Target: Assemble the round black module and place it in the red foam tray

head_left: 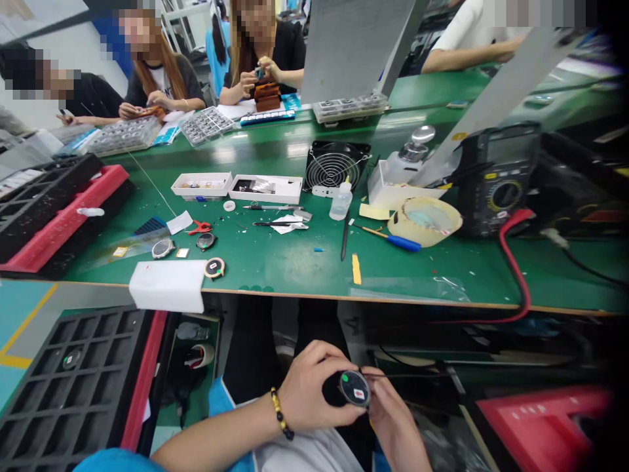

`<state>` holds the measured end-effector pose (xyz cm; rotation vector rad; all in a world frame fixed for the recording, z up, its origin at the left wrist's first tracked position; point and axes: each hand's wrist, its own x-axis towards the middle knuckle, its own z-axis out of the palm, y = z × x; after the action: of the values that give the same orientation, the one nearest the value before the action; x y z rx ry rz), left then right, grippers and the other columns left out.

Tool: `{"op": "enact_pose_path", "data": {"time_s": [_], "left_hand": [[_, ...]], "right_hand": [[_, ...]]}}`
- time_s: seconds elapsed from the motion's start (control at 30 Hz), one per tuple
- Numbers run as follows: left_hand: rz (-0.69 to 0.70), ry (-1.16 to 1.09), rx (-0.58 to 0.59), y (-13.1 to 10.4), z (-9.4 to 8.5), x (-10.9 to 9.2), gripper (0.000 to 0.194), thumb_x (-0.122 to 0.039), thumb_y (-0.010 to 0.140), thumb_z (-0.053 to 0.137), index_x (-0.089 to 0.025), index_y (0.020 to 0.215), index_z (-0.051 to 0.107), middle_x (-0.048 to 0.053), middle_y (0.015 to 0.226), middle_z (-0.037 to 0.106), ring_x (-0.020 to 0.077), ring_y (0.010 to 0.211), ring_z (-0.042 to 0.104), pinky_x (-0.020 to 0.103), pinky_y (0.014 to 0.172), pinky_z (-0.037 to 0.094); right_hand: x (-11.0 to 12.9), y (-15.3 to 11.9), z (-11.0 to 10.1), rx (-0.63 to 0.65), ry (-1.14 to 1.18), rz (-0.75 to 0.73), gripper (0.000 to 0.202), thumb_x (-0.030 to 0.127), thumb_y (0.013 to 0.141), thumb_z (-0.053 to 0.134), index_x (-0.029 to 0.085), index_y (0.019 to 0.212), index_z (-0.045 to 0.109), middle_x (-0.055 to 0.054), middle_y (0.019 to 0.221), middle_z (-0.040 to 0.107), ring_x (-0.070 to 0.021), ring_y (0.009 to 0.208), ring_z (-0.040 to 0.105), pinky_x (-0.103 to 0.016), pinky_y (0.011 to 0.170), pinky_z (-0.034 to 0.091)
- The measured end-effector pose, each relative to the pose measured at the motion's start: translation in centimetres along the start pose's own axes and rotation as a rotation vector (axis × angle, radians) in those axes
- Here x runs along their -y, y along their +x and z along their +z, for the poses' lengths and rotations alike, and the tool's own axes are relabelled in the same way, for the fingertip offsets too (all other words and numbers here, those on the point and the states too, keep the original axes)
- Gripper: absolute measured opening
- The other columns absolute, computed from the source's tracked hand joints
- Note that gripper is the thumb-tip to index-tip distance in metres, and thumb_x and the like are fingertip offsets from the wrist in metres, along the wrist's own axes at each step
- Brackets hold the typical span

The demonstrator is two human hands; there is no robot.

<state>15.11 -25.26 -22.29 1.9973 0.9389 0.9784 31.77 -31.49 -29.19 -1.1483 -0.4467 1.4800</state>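
Over my lap, my left hand (319,387) grips a round watch case (354,388) between thumb and fingers. Its dark face is turned up and carries a green dot and a small white label with a red mark. My right hand (393,413) is closed at the right edge of the case. A thin dark rod-like tool (413,375) runs rightward from its fingers; its kind and tip cannot be made out. On the bench's near left edge lie another watch case with a gold rim (215,267), a silver one (162,247) and a black one (206,241).
A white foam sheet (167,285) overhangs the bench edge. Tweezers (280,223), a blue-handled screwdriver (403,243), a tape roll (425,221), a bottle (341,200), a fan (337,167) and a multimeter (504,177) stand about. A compartment tray (88,367) is lower left. Co-workers sit opposite.
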Motion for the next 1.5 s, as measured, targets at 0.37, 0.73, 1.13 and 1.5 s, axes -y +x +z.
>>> {"op": "enact_pose_path", "data": {"time_s": [0.37, 0.73, 1.13, 1.5], "left_hand": [[0.013, -0.006, 0.031, 0.0, 0.2, 0.2, 0.052, -0.035, 0.075, 0.082, -0.021, 0.123, 0.068, 0.011, 0.110, 0.070, 0.0236, 0.098, 0.066, 0.037, 0.086, 0.055], [0.040, -0.036, 0.053, 0.1, 0.2, 0.2, 0.045, -0.023, 0.076, 0.079, -0.020, 0.119, 0.065, 0.010, 0.110, 0.073, 0.0232, 0.098, 0.067, 0.038, 0.088, 0.055], [0.100, -0.006, -0.002, -0.1, 0.3, 0.0, 0.050, -0.018, 0.077, 0.079, -0.023, 0.122, 0.059, 0.009, 0.112, 0.072, 0.0217, 0.101, 0.068, 0.035, 0.088, 0.055], [0.017, -0.138, -0.019, -0.2, 0.3, 0.0, 0.054, -0.026, 0.070, 0.090, -0.023, 0.116, 0.062, 0.007, 0.109, 0.073, 0.0210, 0.099, 0.069, 0.035, 0.089, 0.055]], "right_hand": [[0.4, -0.6, 0.4, 0.065, 0.178, 0.118, 0.030, 0.053, 0.076, 0.084, 0.037, 0.102, 0.078, -0.002, 0.111, 0.079, -0.0286, 0.090, 0.076, -0.050, 0.086, 0.062], [1.1, -0.3, 0.3, 0.090, 0.125, 0.096, 0.038, 0.057, 0.075, 0.083, 0.033, 0.104, 0.078, -0.003, 0.098, 0.079, -0.0260, 0.088, 0.072, -0.040, 0.079, 0.059], [1.2, -0.2, 0.5, 0.159, 0.051, 0.048, 0.044, 0.057, 0.083, 0.076, 0.032, 0.119, 0.069, -0.005, 0.103, 0.075, -0.0228, 0.093, 0.069, -0.033, 0.082, 0.056], [1.6, 0.1, 0.3, 0.204, 0.062, 0.034, 0.036, 0.056, 0.081, 0.077, 0.029, 0.105, 0.076, -0.006, 0.098, 0.074, -0.0212, 0.084, 0.067, -0.031, 0.072, 0.056]]}}
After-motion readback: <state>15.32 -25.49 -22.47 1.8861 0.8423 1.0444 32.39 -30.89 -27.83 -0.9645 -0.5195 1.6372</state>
